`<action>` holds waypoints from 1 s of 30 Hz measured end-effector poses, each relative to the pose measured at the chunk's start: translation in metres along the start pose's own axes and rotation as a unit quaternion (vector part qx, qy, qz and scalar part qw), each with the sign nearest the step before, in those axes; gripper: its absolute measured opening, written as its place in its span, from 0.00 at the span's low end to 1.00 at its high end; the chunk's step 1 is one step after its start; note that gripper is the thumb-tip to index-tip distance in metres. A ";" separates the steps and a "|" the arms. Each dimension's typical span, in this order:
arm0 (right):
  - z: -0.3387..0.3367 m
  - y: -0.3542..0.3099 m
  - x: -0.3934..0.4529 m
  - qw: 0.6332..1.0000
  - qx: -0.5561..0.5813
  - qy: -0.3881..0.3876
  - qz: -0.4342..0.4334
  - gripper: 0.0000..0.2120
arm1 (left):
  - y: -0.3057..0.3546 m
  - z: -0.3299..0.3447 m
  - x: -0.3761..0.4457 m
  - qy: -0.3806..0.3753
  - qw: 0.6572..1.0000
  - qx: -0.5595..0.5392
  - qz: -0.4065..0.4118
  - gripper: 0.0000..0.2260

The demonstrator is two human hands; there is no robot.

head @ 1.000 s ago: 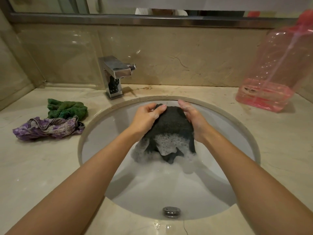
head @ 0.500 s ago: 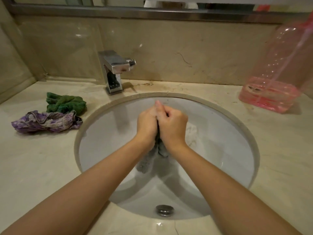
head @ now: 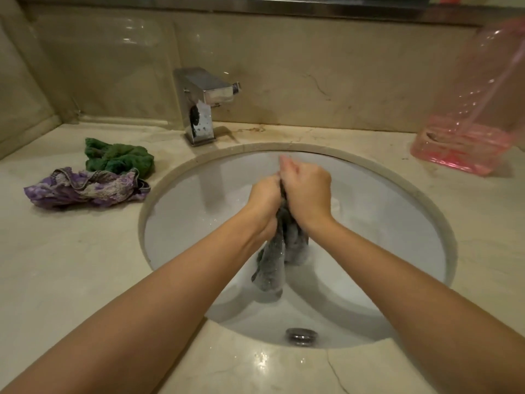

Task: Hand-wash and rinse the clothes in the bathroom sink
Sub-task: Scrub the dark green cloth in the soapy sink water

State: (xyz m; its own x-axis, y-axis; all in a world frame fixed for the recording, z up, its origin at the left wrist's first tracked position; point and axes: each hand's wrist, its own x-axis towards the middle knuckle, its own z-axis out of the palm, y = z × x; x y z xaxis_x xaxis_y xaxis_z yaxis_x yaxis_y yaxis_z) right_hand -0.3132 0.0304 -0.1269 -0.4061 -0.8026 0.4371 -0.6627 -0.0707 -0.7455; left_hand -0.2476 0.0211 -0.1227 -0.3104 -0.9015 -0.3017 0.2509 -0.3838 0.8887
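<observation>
Counter [head: 71, 280] carries everything, marble, wet patches near its front edge. Sink [head: 437, 223] is set into its middle, basin pale, drain plug [head: 301, 335] at the near side, some suds on the bottom. Pink bottle [head: 466, 123] stands at the counter's back right corner, a little pink liquid in its base. Faucet [head: 203, 105] sits on the back edge, left of the basin's centre; no stream that I can see. Purple garment [head: 85, 189] and green cloth [head: 119, 157] lie bunched and touching near the counter's left edge, outside the basin.

Grey cloth [head: 272, 263] is over the basin's middle, soapy, hanging down from my fists toward the basin floor. My left hand [head: 264, 197] and right hand [head: 308, 191] are both clenched round its top, knuckles pressed together.

Step, as I read it: scrubbing the soapy cloth against itself, wash phase. Rinse not done, foam is on the fabric.

Next move probably needs shifting my grip to a fresh section, then running water for the rinse. Two pieces on the counter look like they're waiting.
</observation>
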 end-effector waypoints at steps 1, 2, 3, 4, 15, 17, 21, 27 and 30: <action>-0.003 0.003 0.005 0.999 -0.011 -0.008 0.038 0.24 | 0.001 0.002 -0.002 -0.005 1.000 0.014 -0.005 0.17; -0.004 0.005 0.006 0.999 -0.018 -0.007 0.037 0.23 | 0.002 0.002 -0.002 -0.005 1.000 0.024 -0.002 0.17; -0.003 0.004 0.002 1.000 -0.016 -0.001 0.002 0.22 | 0.002 0.002 0.000 -0.001 1.000 0.027 0.001 0.17; -0.001 0.002 -0.004 0.999 -0.003 0.004 -0.036 0.23 | 0.002 -0.001 0.004 0.001 1.000 0.025 0.002 0.18; -0.005 0.007 0.004 0.999 -0.034 -0.016 -0.025 0.23 | 0.003 0.005 -0.008 -0.009 0.997 -0.022 -0.068 0.16; -0.013 0.020 0.018 0.995 -0.080 -0.027 0.049 0.23 | 0.005 0.006 -0.011 -0.052 0.995 0.002 -0.089 0.16; -0.026 0.031 0.018 0.997 -0.046 0.002 0.054 0.27 | 0.013 0.002 -0.006 -0.017 0.996 0.085 -0.032 0.18; -0.029 0.036 0.020 0.961 0.187 -0.068 0.194 0.27 | 0.025 -0.011 0.004 -0.067 0.950 0.304 -0.025 0.26; -0.032 0.039 0.021 0.929 0.251 -0.100 0.254 0.20 | 0.021 -0.019 0.013 -0.081 0.905 0.405 0.103 0.22</action>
State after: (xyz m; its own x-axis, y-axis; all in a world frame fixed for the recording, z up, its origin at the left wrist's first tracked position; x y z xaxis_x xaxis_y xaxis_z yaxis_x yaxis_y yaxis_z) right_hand -0.3678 0.0300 -0.1305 -0.4280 -0.8982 -0.1002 -0.0194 0.1200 -0.9926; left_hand -0.2288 -0.0030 -0.1143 -0.4799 -0.8710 -0.1056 -0.4160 0.1200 0.9014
